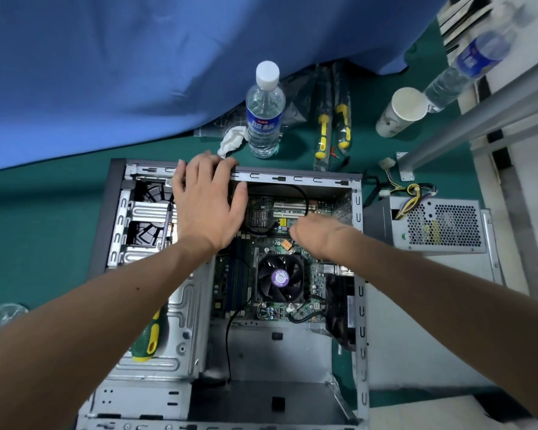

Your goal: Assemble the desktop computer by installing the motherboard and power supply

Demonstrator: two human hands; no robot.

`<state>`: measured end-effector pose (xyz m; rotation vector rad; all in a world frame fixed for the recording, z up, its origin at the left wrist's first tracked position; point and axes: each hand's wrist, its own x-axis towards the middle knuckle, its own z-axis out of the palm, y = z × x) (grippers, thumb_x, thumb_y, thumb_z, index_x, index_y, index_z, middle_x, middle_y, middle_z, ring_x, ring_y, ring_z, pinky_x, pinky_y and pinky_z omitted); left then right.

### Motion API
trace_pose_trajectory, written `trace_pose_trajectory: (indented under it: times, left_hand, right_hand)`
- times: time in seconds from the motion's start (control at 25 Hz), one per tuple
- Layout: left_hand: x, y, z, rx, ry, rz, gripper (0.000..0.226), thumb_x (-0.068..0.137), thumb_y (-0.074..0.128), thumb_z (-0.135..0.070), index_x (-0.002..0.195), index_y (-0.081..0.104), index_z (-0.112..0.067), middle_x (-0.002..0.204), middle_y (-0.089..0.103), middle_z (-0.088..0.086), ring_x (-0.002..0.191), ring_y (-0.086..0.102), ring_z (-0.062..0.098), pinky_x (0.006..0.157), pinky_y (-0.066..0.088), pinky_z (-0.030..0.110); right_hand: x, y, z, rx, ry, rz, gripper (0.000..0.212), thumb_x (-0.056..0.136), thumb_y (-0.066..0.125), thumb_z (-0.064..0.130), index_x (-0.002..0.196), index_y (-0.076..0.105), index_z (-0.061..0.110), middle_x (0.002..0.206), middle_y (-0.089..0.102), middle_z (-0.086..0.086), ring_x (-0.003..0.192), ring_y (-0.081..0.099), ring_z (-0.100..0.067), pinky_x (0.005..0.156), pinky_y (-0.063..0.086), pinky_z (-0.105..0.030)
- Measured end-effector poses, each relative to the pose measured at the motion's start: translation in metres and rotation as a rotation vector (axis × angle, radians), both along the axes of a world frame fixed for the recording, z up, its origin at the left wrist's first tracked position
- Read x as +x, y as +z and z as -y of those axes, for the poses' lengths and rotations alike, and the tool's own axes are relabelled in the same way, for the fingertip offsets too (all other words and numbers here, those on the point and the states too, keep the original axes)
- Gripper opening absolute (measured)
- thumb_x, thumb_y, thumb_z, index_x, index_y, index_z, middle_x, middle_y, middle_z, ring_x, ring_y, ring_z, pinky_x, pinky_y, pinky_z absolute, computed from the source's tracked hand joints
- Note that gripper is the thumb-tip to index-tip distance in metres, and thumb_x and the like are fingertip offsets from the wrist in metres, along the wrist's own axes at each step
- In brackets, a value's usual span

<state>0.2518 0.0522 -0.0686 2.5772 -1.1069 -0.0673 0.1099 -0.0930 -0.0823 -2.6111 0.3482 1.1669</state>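
I count one open case holding the motherboard, one power supply beside it, two bottles, on the green bench. My left hand spreads its fingers on the rim; my right hand hides its fingers.

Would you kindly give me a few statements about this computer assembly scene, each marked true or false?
1. The power supply sits outside the case, to its right. True.
2. The motherboard lies inside the case. True.
3. The left hand holds the green and yellow screwdriver. False: the screwdriver lies untouched on the case's metal panel, and the left hand rests on the case's far rim.
4. The water bottle next to the case has no cap. False: a white cap is on it.
5. The right hand is over the motherboard. True.
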Motion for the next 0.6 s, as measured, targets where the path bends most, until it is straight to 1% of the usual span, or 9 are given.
trace_pose_trajectory:
  times: [0.12, 0.24, 0.4, 0.44, 0.52, 0.56, 0.6]
  left_hand:
    - [-0.001, -0.001, 0.000, 0.004, -0.001, 0.002, 0.044, 0.095, 0.037, -0.043, 0.127, 0.054, -0.020, 0.125, 0.050, 0.005, 0.132, 0.035, 0.023, 0.117, 0.009, 0.044]
    - [0.000, -0.001, 0.001, -0.002, -0.001, 0.007, 0.042, 0.094, 0.038, -0.044, 0.126, 0.055, -0.021, 0.124, 0.050, 0.005, 0.132, 0.035, 0.022, 0.117, 0.009, 0.044]
    - [-0.001, 0.001, 0.000, -0.002, -0.012, -0.007, 0.043, 0.094, 0.036, -0.045, 0.125, 0.054, -0.021, 0.125, 0.051, 0.005, 0.132, 0.034, 0.022, 0.117, 0.009, 0.044]
    - [-0.001, 0.001, 0.000, 0.000, -0.016, -0.011, 0.044, 0.094, 0.036, -0.045, 0.125, 0.054, -0.021, 0.125, 0.051, 0.005, 0.132, 0.034, 0.023, 0.117, 0.009, 0.045]
    - [-0.002, 0.001, 0.000, 0.006, -0.020, -0.009, 0.044, 0.093, 0.035, -0.046, 0.125, 0.054, -0.020, 0.125, 0.051, 0.005, 0.132, 0.034, 0.023, 0.117, 0.009, 0.045]
    - [-0.002, 0.001, 0.000, 0.007, -0.022, -0.009, 0.044, 0.094, 0.035, -0.046, 0.125, 0.054, -0.020, 0.125, 0.050, 0.006, 0.132, 0.034, 0.024, 0.117, 0.009, 0.045]
    - [-0.002, 0.001, 0.001, 0.009, -0.024, -0.010, 0.045, 0.094, 0.035, -0.046, 0.125, 0.053, -0.020, 0.126, 0.050, 0.006, 0.132, 0.034, 0.024, 0.117, 0.009, 0.045]
  right_hand:
    - [0.002, 0.001, -0.002, 0.002, -0.047, -0.033, 0.028, 0.083, 0.044, -0.016, 0.079, 0.048, 0.011, 0.078, 0.046, -0.002, 0.067, 0.043, -0.011, 0.069, 0.049, -0.026]
    - [0.005, 0.006, -0.003, -0.016, -0.073, -0.052, 0.030, 0.081, 0.045, -0.016, 0.078, 0.047, 0.014, 0.079, 0.046, -0.002, 0.069, 0.043, -0.012, 0.074, 0.052, -0.027]
    - [0.005, 0.021, -0.010, -0.070, -0.039, -0.068, 0.032, 0.085, 0.046, -0.016, 0.080, 0.045, 0.016, 0.079, 0.046, -0.003, 0.081, 0.053, -0.017, 0.086, 0.054, -0.031]
    - [0.005, 0.027, -0.012, -0.081, -0.042, -0.055, 0.031, 0.085, 0.046, -0.016, 0.081, 0.043, 0.015, 0.078, 0.045, -0.002, 0.083, 0.055, -0.019, 0.086, 0.054, -0.032]
    - [0.002, 0.042, -0.012, -0.112, -0.054, -0.011, 0.030, 0.084, 0.047, -0.015, 0.076, 0.041, 0.013, 0.073, 0.045, 0.000, 0.076, 0.053, -0.019, 0.076, 0.051, -0.028]
    - [-0.002, 0.052, -0.011, -0.144, -0.045, 0.022, 0.028, 0.084, 0.050, -0.013, 0.074, 0.042, 0.012, 0.071, 0.045, 0.001, 0.070, 0.050, -0.017, 0.071, 0.050, -0.029]
    - [-0.007, 0.060, -0.009, -0.182, -0.055, 0.087, 0.022, 0.085, 0.052, -0.009, 0.076, 0.048, 0.010, 0.071, 0.048, 0.001, 0.068, 0.049, -0.016, 0.069, 0.051, -0.030]
